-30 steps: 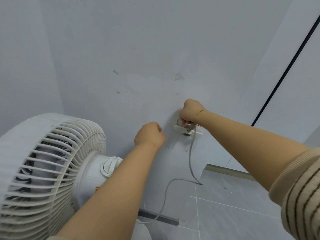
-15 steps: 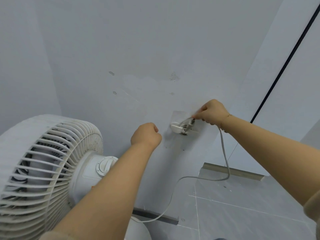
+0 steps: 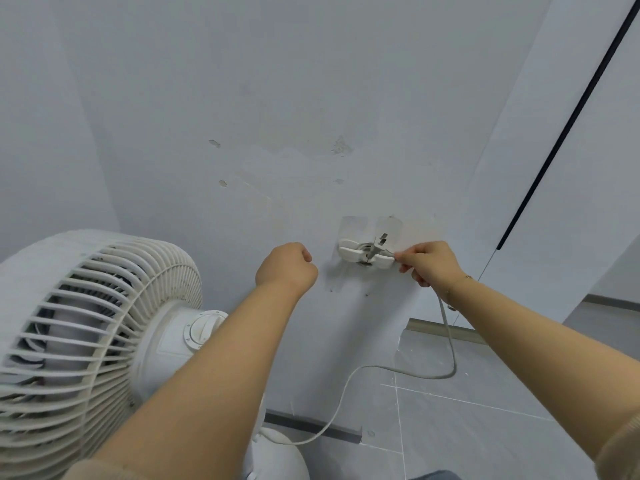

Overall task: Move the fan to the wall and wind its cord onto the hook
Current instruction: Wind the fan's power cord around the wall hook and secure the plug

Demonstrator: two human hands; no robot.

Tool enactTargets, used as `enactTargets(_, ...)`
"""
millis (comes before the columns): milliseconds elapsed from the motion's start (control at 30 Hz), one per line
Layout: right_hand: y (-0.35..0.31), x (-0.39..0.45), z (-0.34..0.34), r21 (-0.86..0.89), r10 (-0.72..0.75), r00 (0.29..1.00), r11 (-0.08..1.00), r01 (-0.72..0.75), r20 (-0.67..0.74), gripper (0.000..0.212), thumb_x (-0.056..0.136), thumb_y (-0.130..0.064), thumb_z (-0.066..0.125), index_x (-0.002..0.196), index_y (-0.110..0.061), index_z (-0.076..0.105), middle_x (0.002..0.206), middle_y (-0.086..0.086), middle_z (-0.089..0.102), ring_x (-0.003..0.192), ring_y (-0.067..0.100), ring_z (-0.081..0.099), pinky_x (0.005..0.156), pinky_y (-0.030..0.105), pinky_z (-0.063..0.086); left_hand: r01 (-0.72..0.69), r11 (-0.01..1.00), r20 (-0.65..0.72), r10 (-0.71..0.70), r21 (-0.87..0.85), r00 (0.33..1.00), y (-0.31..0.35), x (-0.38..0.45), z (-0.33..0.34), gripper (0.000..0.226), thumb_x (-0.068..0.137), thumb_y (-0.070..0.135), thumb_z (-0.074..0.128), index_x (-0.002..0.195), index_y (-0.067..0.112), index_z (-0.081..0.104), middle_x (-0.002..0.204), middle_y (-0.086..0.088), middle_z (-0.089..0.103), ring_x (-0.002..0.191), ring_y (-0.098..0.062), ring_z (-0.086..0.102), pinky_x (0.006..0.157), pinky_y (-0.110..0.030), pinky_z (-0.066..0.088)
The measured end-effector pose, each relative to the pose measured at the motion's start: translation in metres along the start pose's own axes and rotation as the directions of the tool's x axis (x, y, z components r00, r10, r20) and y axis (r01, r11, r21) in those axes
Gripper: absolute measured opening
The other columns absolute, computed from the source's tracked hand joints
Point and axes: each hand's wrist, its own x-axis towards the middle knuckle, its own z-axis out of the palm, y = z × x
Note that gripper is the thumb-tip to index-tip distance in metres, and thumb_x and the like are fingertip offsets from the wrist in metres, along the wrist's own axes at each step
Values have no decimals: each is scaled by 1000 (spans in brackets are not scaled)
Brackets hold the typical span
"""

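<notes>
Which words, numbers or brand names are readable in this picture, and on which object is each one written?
None can be read.
Fan: small marks around its control dial are too small and blurred to read.
Hook, cord and wall: no text shows.

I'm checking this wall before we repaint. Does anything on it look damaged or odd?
Yes. The pale grey wall has small chipped spots and a scuffed, uneven patch above the white plastic hook. Dark marks sit just below the hook. The plaster looks worn rather than cracked.
</notes>
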Motion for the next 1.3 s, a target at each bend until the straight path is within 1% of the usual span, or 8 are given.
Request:
enactTargets(200,13,-1,13,213,63,995,976,-46,-73,18,85,-10,66,68,-3,63,66,10,59,46,18,36,38,19,29,2,1000,4,-2,6,1000,0,2,1,42,83,5,42,119,16,60,126,-3,59,113,-25,56,95,-34,48)
enactTargets(433,21,-1,15,402,193,981,898,-179,4,9,84,-4,62,76,-5,66,69,8,59,49,16,40,37,18,35,-6,1000,-3,6,16,1000,1,4,3,41,82,5,43,118,16,61,126,-3,59,113,-25,57,96,-35,48)
enactTargets(567,26,-9,24,374,153,988,917,-140,-7,16,89,-3,54,77,-6,64,71,7,62,51,17,45,45,23,36,-7,1000,-4,7,21,1000,1,4,4,41,82,4,43,118,16,61,125,-3,60,112,-25,57,94,-34,49)
enactTargets(667,35,-14,34,394,179,984,906,-156,-22,18,93,-14,57,77,-8,63,71,6,61,52,16,47,46,23,39,-6,1000,-2,6,18,1000,2,5,3,42,83,4,43,118,16,60,125,-3,59,112,-24,57,95,-33,48)
enactTargets(833,51,-17,50,369,374,924,850,-377,82,35,86,-45,62,77,-11,66,59,0,48,48,13,36,46,22,33,-9,1000,-1,9,24,1000,1,6,3,42,82,3,42,118,16,61,125,-3,59,113,-25,57,94,-33,48)
enactTargets(967,51,-24,69,366,352,921,845,-389,167,28,94,-34,55,87,-9,67,61,1,44,50,12,33,50,23,31,-9,1000,6,9,25,1000,1,6,4,42,83,3,42,118,16,60,125,-3,59,113,-25,56,94,-32,48)
enactTargets(1133,32,-26,82,287,300,933,892,-348,199,17,95,-16,51,96,-6,64,65,6,52,52,15,42,53,25,42,-12,1000,6,11,26,1000,3,7,4,41,82,4,43,117,16,61,125,-4,59,113,-25,56,95,-32,48)
enactTargets(1300,13,-20,86,9,165,966,985,-170,198,18,93,-6,46,95,1,63,62,9,54,49,18,46,48,26,42,-17,1000,16,16,23,1000,4,6,4,40,83,4,43,117,16,61,125,-4,59,113,-25,56,93,-31,47)
